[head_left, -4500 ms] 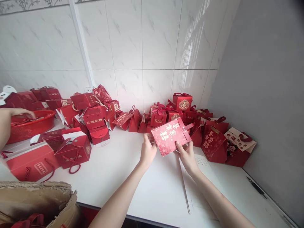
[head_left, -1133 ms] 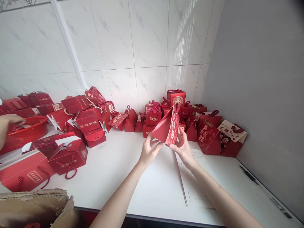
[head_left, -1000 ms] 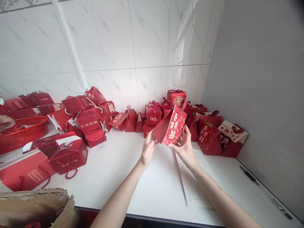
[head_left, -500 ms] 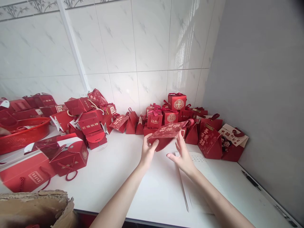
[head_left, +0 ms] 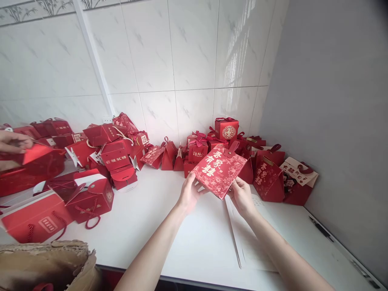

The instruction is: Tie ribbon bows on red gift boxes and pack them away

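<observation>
Between my two hands is a red gift box with gold characters, pale flower patterns and a strap handle on top. Its printed face is turned up toward me, tilted, above the white table. My left hand grips the lower left edge, thumb on the near side and fingers underneath. At the lower right edge, my right hand has its thumb and fingers closed on the box. Beneath my right hand and forearm lies an open paper notebook, partly covered.
Behind my hands stand several small ribboned red boxes. More red boxes are piled at left, near a red basin. Another person's hand holds red card over it. A torn carton sits front left; a black pen lies right.
The gift box has turned from nearly edge-on to showing its printed face. My right hand has closed on its right edge. At left, the other person's hand has risen with red card.
</observation>
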### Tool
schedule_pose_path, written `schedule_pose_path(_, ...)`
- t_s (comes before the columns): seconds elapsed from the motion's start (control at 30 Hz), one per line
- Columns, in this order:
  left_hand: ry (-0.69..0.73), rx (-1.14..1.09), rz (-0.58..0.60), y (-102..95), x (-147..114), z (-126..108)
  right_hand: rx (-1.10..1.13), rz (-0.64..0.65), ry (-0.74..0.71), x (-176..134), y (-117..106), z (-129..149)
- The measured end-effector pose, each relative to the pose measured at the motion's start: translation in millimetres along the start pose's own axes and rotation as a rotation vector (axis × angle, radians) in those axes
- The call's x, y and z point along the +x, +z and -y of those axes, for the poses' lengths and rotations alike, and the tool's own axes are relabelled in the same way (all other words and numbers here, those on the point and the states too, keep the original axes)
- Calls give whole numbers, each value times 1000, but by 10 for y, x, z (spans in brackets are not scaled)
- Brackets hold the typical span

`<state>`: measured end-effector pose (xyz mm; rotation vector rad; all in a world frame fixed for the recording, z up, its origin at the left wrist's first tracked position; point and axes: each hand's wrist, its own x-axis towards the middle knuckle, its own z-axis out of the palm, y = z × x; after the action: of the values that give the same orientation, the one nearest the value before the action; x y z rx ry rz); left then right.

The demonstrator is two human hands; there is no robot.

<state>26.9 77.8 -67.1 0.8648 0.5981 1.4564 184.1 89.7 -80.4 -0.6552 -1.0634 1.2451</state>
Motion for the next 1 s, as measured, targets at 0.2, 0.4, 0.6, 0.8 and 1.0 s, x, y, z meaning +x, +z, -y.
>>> schedule_pose_path(0.2, 70, 50, -18, 0, -9, 36, -37, 22, -25, 12, -4, -18)
schedule_pose_path(0.4, 96, 61, 152, -40, -33, -59, -94, 46, -1, -10, -7, -44)
schedule_pose_path(0.6, 106, 160, 183, -166, -2, -204, -271, 195, -3, -100, 36, 71)
schedule_pose_path(0.8, 220, 401, -171, -144, 13, -87, -532, 241, -165, -98, 58, -12)
schedule_pose_path(1.0, 639, 848, -193, -63, -62, 35, -671, 279, -363, -127, 47, -149)
